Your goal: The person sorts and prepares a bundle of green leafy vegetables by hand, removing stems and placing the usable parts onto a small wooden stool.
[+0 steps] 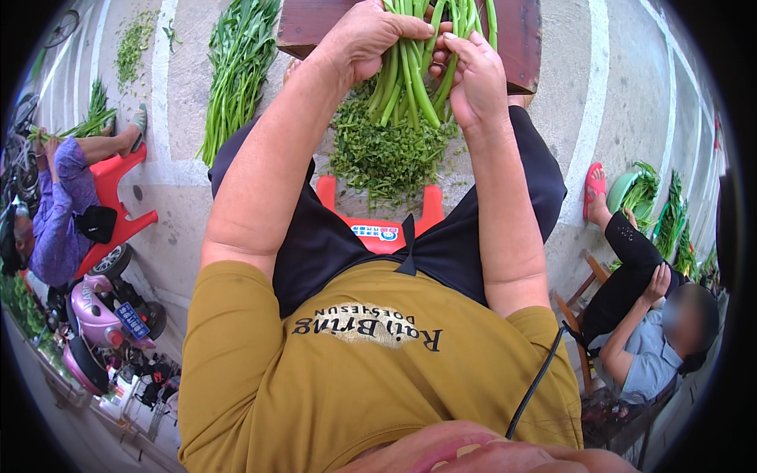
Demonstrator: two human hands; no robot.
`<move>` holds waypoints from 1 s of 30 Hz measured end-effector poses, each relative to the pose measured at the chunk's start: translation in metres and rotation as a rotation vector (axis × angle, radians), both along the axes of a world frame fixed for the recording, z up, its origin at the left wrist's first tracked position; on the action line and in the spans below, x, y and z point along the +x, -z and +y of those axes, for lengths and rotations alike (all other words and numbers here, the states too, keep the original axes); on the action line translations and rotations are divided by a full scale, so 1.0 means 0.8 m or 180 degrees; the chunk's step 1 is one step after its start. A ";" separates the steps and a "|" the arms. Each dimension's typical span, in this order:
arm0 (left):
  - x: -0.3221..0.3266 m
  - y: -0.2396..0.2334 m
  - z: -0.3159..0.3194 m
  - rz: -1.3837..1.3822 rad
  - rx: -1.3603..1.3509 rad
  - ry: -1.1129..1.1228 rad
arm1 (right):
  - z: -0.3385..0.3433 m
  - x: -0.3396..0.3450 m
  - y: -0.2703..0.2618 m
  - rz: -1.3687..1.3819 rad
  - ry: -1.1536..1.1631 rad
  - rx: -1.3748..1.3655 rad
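Observation:
My left hand (378, 35) is wrapped around a bunch of green vegetable stalks (414, 83), which look like water spinach, with the stem ends hanging toward me. On the other side, my right hand (476, 77) holds one or more stalks at the bunch's edge between thumb and fingers. Behind both hands is a dark red wooden board or low table (517, 47); the upper part of the bunch runs out of the picture. A heap of short cut green pieces (384, 148) lies on the ground below the bunch, between my legs.
A pile of long leafy stalks (239, 77) lies left of my knee. Beneath me is a red plastic stool (378, 233). At left, a person (59, 207) sits on a red stool near a pink scooter (106, 319). Another person (639, 349) sits at right by a green basin (627, 195).

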State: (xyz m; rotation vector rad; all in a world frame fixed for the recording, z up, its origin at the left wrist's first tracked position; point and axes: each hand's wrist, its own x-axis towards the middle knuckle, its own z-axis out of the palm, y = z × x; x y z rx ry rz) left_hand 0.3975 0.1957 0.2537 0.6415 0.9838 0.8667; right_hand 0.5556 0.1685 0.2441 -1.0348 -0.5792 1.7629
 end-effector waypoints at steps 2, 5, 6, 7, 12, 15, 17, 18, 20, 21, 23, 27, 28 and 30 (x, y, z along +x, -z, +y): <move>0.003 -0.004 0.001 0.0115 -0.0011 -0.0049 | -0.001 -0.001 -0.004 -0.0151 0.0030 0.0001; 0.006 -0.020 0.002 -0.0448 -0.0297 -0.0026 | -0.001 0.000 -0.003 -0.0192 0.0037 0.0008; 0.006 -0.023 0.002 -0.0493 -0.0289 0.0001 | -0.002 0.000 -0.004 -0.0190 0.0041 0.0009; 0.006 -0.025 0.002 -0.0537 -0.0282 0.0028 | -0.002 0.000 -0.006 -0.0187 0.0044 0.0010; 0.005 -0.030 0.005 -0.0485 -0.0296 0.0012 | 0.000 0.002 -0.002 -0.0221 0.0025 0.0081; -0.001 -0.017 0.008 -0.0289 -0.0165 0.0092 | -0.001 0.001 -0.001 -0.0201 -0.0001 0.0045; 0.000 -0.017 0.008 -0.0242 -0.0155 0.0051 | -0.001 0.000 0.000 -0.0196 -0.0009 0.0036; -0.001 -0.017 0.008 -0.0230 -0.0131 0.0057 | -0.001 0.000 0.000 -0.0195 -0.0032 0.0046; -0.002 -0.017 0.009 -0.0159 -0.0082 0.0067 | 0.000 0.001 0.001 -0.0193 -0.0080 0.0067; -0.001 -0.016 0.009 -0.0103 -0.0062 0.0073 | 0.000 0.000 0.001 -0.0163 -0.0068 0.0072; -0.001 -0.016 0.008 -0.0097 -0.0064 0.0100 | -0.001 -0.002 0.002 -0.0103 -0.0045 0.0081; 0.000 -0.021 0.006 -0.0178 -0.0105 0.0160 | -0.001 -0.009 0.004 0.0094 0.0060 -0.0125; -0.001 -0.019 0.005 -0.0183 -0.0092 0.0149 | -0.001 -0.010 0.004 0.0095 0.0012 -0.0116; -0.004 -0.017 0.006 -0.0196 -0.0103 0.0162 | 0.000 -0.009 0.007 0.0098 -0.0081 -0.0097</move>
